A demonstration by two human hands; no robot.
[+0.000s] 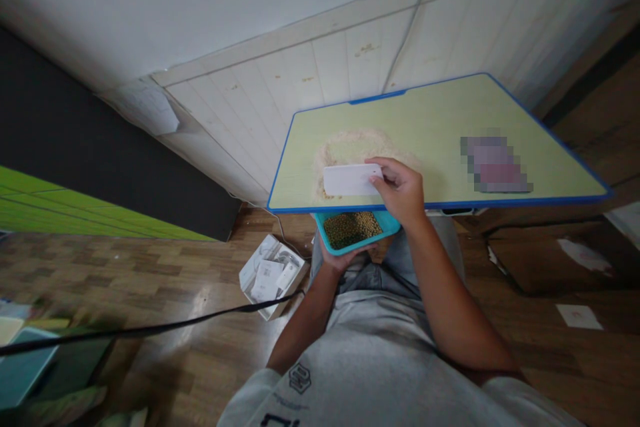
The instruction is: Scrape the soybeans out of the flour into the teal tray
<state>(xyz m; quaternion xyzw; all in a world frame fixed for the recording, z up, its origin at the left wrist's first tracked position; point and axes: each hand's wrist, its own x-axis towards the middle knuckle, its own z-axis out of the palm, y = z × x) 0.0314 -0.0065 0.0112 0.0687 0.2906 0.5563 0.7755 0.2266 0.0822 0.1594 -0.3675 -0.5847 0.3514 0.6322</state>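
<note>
My right hand (403,188) pinches the end of a flat white plastic scraper (350,180) just over the table top, near its front edge. Several small tan grains (330,195) show at the scraper's lower edge. Behind it a ring of pale powder (357,138) lies on the table. Below the table edge my left hand (341,259) holds a turquoise tray (345,250) from underneath, its fingers partly hidden. Inside the tray are green beans (343,230) on the left and tan beans (369,223) on the right.
The yellow-green table (440,120) has a blue rim and stands against a white panelled wall. A blurred-out item (495,163) lies on its right side. An open white box (274,277) sits on the wooden floor at left. A dark strap (200,315) crosses there. Cardboard (545,253) is at right.
</note>
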